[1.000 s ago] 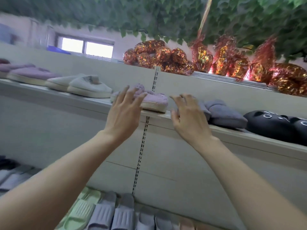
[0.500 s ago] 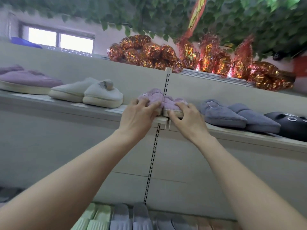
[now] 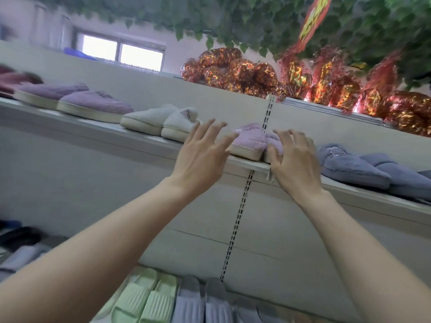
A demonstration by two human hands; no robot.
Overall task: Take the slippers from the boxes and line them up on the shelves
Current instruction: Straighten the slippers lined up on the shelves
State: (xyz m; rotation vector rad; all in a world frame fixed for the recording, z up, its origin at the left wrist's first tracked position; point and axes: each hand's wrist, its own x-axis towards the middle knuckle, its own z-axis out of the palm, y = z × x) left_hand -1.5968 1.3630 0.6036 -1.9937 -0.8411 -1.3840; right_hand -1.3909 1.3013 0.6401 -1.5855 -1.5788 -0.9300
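while left hand splays, right hand seemingly curled

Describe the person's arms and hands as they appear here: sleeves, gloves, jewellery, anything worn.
Both forearms are bare right up to the wrists. No sleeve shows on the left arm or the right arm. The left hand and the right hand wear no gloves, and no ring, watch or bracelet is visible. The nails are too blurred to judge.
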